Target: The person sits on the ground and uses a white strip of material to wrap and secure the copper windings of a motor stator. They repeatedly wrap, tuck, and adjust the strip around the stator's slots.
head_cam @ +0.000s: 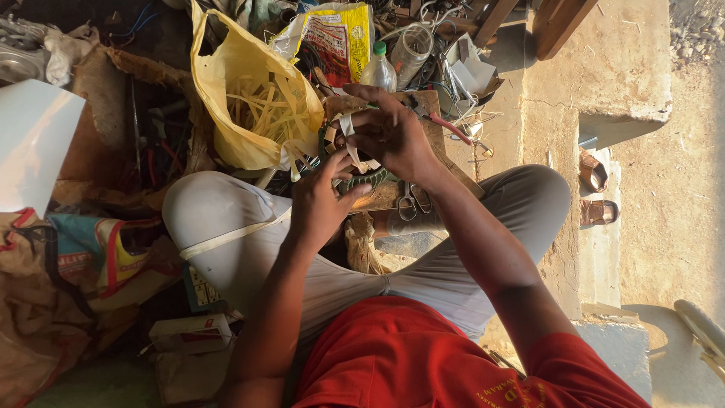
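A person in a red shirt sat cross-legged, seen from above, both hands raised over a wooden board (442,143) between the knees. The right hand (393,136) was curled shut around a coil (340,143), a small dark ring, pinching a pale tape (347,125) against it. The left hand (321,204) came up from below with its fingers closed on the coil's lower edge, and the coil sat between the two hands just above the board. The work looked to be mid-wrap, with tape partly round the ring; the next turn would likely call for passing the tape through the centre while the other hand held the ring steady. A loose strip (234,236) lay across the left knee. Scissors (411,202) rested on the board just below the right wrist. A yellow bag (226,83) of pale strips stood close on the left, a plastic bottle (377,69) behind the hands, and tangled wires and tools crowded the ground beyond. Sandals (595,189) sat on the concrete step to the right
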